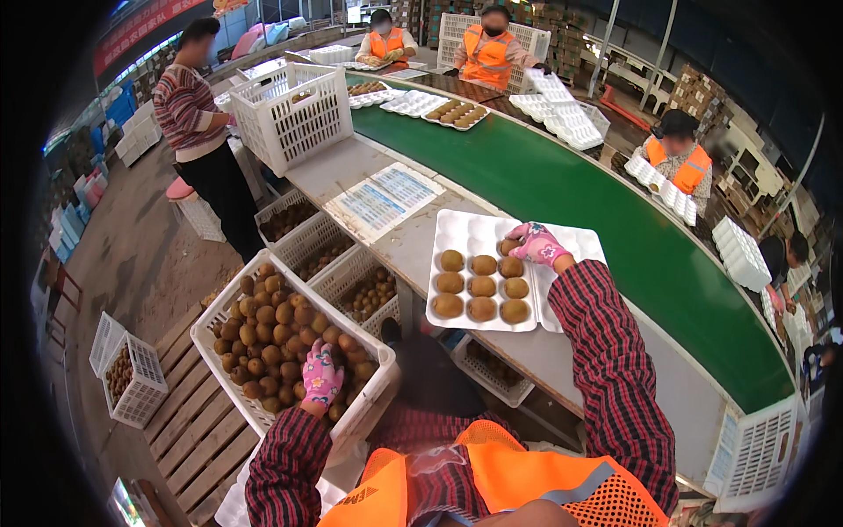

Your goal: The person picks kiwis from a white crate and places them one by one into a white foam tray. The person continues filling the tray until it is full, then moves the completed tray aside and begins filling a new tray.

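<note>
My left hand (pixel 322 377), in a pink flowered glove, rests among brown kiwifruit (pixel 271 329) heaped in a white plastic crate (pixel 227 398). Its fingertips are partly hidden among the fruit, so whether it grips one is unclear. On the metal table, a white moulded tray (pixel 484 227) holds rows of kiwifruit in its left half. My right hand (pixel 539 245), gloved alike, has its fingers on a kiwifruit (pixel 509 246) in a cup above the rows. Joined at the right is a white half (pixel 579 240), partly hidden by my sleeve.
Beyond the table edge runs a green conveyor belt (pixel 593 217), with a filled fruit tray (pixel 458 114) on it. Printed sheets (pixel 385 201) and a white crate (pixel 290 118) are at the left. More kiwifruit crates (pixel 362 293) sit beneath. Several people are around the belt; one person (pixel 197 125) stands left.
</note>
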Demonstrator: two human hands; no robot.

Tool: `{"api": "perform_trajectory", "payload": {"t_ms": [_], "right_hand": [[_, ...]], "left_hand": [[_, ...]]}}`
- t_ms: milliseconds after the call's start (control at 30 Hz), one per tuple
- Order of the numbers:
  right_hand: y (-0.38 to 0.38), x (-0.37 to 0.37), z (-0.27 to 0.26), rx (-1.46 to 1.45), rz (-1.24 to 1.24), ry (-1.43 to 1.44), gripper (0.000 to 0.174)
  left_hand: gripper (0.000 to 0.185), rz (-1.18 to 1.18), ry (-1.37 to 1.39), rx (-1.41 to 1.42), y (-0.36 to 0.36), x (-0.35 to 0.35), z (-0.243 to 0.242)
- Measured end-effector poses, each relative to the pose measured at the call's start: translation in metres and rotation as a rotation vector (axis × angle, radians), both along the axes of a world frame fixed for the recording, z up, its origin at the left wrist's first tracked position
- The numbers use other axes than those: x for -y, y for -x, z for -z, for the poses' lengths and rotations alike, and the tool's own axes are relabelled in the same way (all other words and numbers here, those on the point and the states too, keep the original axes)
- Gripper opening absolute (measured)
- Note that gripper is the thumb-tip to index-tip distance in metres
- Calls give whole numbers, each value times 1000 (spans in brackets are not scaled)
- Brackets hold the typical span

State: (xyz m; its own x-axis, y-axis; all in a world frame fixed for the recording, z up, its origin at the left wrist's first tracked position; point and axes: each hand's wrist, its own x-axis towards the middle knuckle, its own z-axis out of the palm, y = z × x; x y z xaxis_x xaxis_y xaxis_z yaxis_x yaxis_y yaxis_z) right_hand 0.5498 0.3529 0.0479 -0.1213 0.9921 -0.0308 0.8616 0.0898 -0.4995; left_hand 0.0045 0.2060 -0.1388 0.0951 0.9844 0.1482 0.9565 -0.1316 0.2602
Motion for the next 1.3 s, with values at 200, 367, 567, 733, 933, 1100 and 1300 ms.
{"api": "perform_trajectory", "payload": {"t_ms": [200, 367, 567, 733, 933, 1100, 1300], "right_hand": [[-9, -17, -17, 37, -113, 119, 48], [66, 25, -21, -183, 111, -422, 29], [190, 161, -9, -704, -266, -24, 31], [283, 183, 20, -855, -355, 126, 59], [329, 179, 34, -1214, -218, 211, 61], [315, 178, 36, -1517, -218, 517, 56], [310, 183, 37, -1050, -279, -3, 65]], "left_hand": [[63, -155, 61, 53, -8, -17, -3], [61, -132, 18, 171, 8, -3, -2], [55, 36, 117, 1340, -22, 7, -115], [63, 229, 14, 1419, -34, 27, -129], [63, 360, -279, 746, -32, 33, -142], [62, 417, -97, 1080, -24, 33, -130], [62, 459, -255, 957, -33, 35, -136]]}}
